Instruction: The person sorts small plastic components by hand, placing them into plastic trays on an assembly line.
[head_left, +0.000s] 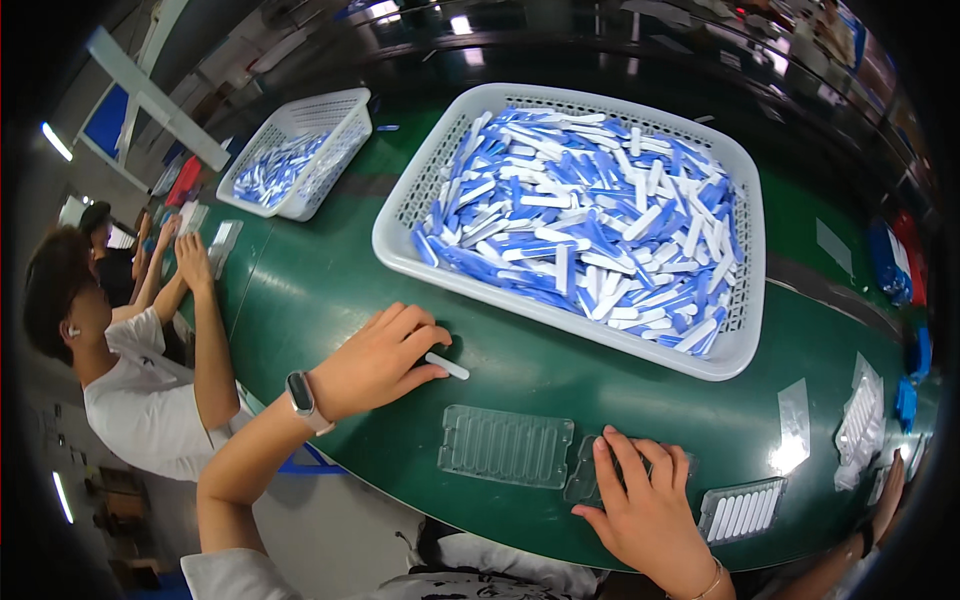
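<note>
Between the thumb and forefinger of my left hand (pixel 390 355) is one end of a slim white stick (pixel 450 367), close to the green table. My right hand (pixel 645 490) lies with fingers stretched and apart over a clear plastic tray (pixel 582 478), covering much of it. Just left of it lies another clear ribbed tray (pixel 506 447) with bare slots. Beyond both hands stands a large white basket (pixel 560 318) heaped with white and blue flat sticks (pixel 590 220).
A smaller white basket (pixel 345 145) of similar sticks stands far left. On the right are a tray filled with white sticks (pixel 741 510), clear bags (pixel 860 425) and a co-worker's arm (pixel 885 510). Other people (pixel 130 350) work along the left edge of the table (pixel 300 270).
</note>
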